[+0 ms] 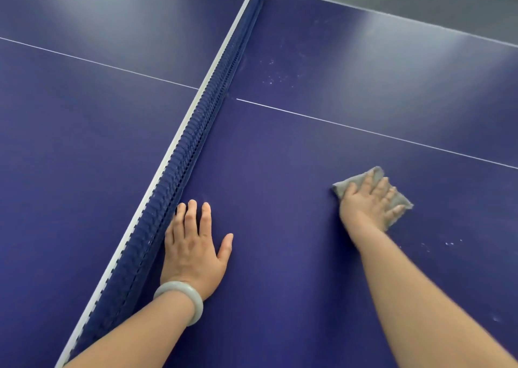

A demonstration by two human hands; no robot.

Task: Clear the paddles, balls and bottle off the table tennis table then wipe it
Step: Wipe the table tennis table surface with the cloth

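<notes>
Table tennis table [280, 149] looks cleared; we judge wiping underway. Head view: right hand [367, 202], fingers spread, presses grey cloth [401, 202] flat between centre line [364, 130] and near edge; left hand [190, 244] rests flat beside net [196, 143]. Next: sweep cloth over white specks [448, 243].

The one head view looks forward and steeply down onto the table tennis table [280, 154] from close above its near side. The net [193, 149] cuts diagonally from near left to far centre. Both forearms enter at the near edge, with the left hand [193, 250] centre-near and the right hand [367, 199] further right. Grey floor [420, 0] shows far right.
</notes>
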